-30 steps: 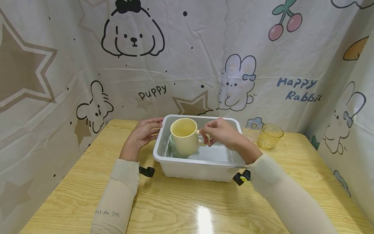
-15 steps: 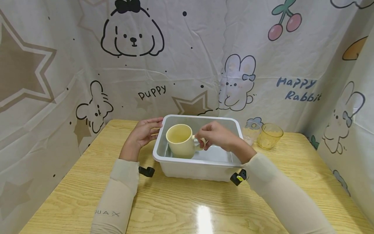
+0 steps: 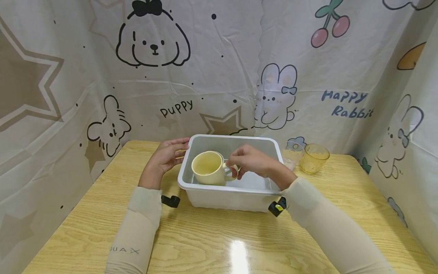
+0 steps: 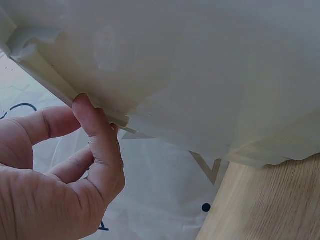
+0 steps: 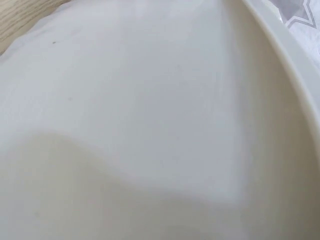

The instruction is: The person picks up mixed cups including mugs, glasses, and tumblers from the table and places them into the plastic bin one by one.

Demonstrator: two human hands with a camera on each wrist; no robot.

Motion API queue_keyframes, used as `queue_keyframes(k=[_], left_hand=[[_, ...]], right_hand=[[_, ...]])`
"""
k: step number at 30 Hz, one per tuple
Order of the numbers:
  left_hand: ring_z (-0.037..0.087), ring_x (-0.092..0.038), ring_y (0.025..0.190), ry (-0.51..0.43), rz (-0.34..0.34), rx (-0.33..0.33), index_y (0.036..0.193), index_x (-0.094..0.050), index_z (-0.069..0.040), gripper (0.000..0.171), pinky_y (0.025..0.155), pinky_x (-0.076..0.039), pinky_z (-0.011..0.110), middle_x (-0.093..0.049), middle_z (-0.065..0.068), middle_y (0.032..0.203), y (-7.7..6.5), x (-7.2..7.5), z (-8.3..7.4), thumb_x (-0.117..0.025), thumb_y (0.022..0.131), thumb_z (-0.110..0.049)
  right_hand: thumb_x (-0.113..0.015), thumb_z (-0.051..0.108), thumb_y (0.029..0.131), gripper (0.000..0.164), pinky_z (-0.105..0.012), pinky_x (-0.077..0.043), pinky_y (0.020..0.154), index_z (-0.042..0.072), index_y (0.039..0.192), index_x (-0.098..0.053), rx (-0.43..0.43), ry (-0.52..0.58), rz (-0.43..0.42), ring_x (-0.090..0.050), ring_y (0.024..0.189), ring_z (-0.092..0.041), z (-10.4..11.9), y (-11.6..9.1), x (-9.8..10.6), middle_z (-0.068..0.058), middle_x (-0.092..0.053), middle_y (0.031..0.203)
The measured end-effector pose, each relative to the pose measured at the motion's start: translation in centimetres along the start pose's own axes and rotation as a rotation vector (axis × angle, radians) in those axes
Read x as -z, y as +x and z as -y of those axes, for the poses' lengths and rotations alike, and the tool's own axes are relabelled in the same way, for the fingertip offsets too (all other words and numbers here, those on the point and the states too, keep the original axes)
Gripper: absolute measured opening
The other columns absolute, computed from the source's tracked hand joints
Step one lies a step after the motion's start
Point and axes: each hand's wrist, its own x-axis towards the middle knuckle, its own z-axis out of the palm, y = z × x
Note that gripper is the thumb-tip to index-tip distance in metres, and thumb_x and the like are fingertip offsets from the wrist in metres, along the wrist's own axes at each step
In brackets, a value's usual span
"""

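A pale yellow mug sits low inside a white plastic bin, tilted a little with its mouth up. My right hand reaches over the bin and pinches the mug's handle. A thin second rim shows just behind the mug, its body hidden. At the bin's left end my left hand rests its fingertips against the outside, just under the rim, as the left wrist view shows with the fingers. Only the bin's outer wall fills the right wrist view; the right hand is out of sight there.
Right of the bin stand a clear cup and a transparent yellow glass. Everything rests on a wood-grain table. A printed curtain encloses the back and both sides.
The yellow mug has gone down and slightly left, deeper into the bin, with my right hand on its handle. The green thing seen beneath it earlier is now covered. My left hand keeps its place.
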Motion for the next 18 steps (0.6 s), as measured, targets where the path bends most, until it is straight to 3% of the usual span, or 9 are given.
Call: queue_keyframes(k=[8, 18], left_hand=[[0.021, -0.065, 0.109, 0.006, 0.001, 0.002, 0.147, -0.055, -0.004, 0.048, 0.087, -0.058, 0.031, -0.058, 0.01, 0.138, 0.0, -0.2, 0.1, -0.064, 0.1, -0.007], [0.016, -0.065, 0.105, 0.017, 0.015, -0.005, 0.149, -0.052, -0.003, 0.05, 0.085, -0.057, 0.029, -0.053, 0.012, 0.146, -0.1, -0.1, -0.1, -0.062, 0.1, -0.007]], right_hand=[[-0.057, 0.014, 0.097, 0.027, -0.035, -0.058, 0.066, 0.001, 0.075, -0.064, -0.02, -0.034, 0.054, -0.06, 0.071, -0.022, -0.5, 0.2, -0.2, -0.011, -0.061, 0.07], [-0.057, 0.013, 0.097, 0.027, -0.036, -0.057, 0.065, -0.005, 0.077, -0.064, -0.063, -0.038, 0.092, -0.06, 0.068, -0.021, -1.1, 0.8, -0.9, -0.01, -0.059, 0.069]])
